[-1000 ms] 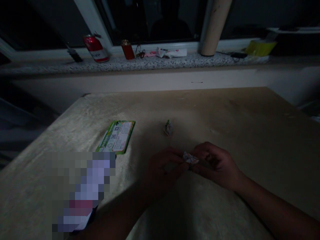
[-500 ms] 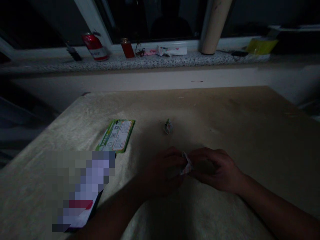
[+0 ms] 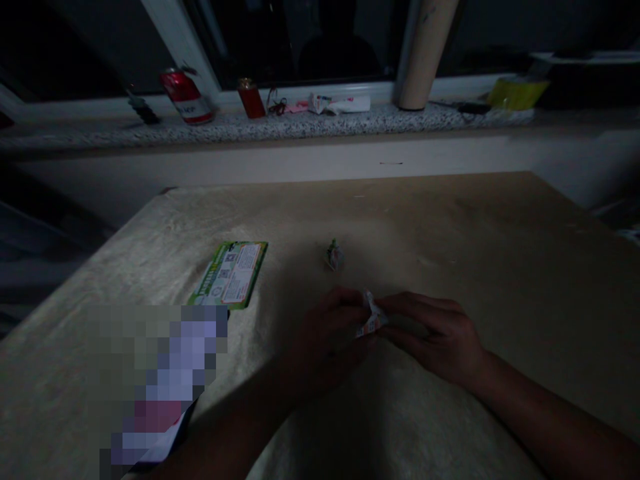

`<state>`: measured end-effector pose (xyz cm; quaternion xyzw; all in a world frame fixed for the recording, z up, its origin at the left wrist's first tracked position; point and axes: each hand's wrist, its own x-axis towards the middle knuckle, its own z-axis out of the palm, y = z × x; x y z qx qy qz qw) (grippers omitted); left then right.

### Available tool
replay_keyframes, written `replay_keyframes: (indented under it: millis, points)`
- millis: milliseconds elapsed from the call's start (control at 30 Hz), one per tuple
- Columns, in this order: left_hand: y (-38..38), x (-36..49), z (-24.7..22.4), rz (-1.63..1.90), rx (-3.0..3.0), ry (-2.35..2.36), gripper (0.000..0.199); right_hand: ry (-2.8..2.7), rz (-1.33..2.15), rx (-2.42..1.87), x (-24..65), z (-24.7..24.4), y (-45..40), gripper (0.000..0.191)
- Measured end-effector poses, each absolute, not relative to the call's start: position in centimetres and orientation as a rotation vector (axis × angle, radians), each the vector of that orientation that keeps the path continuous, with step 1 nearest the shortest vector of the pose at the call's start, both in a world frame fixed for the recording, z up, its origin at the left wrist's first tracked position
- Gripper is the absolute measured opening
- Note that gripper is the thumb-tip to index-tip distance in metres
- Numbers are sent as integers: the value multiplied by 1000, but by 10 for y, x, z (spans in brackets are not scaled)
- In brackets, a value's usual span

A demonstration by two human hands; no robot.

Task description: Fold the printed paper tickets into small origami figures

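Between both hands, over the table's near middle, is a small folded piece of printed paper, pale with coloured print. My left hand pinches its left side, fingers closed and dim in shadow. From the other side, my right hand grips the paper between thumb and fingertips. Beyond the hands a small folded paper figure, printed and with a green tip, rests on the table. The paper's exact shape is partly hidden by the fingers.
Left of the hands lies a green printed card; a blurred-out phone-like object is nearer, beside my left forearm. The granite windowsill behind the table carries a red can, a red lighter and a cardboard tube.
My right fingers have straightened and drawn closer together around the paper. The folded paper has tilted a little and shows more of its printed face. The camera view has shifted slightly.
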<state>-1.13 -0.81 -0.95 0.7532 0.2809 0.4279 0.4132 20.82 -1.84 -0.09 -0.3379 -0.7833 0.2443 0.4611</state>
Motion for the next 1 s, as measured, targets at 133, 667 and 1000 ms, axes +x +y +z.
replay_keyframes:
  millis: [133,667,1000]
  points:
    - [-14,-7,-2,937,1967,742,18,-1966,637,-779,207,-5,-21,37]
    - [-15,-7,-13,1163,1570,917,39,-1732,902,-903,205,-3,-15,26]
    - [-13,-4,-8,1046,1244,946,21,-1882,1088,-962,206,-2,-16,32]
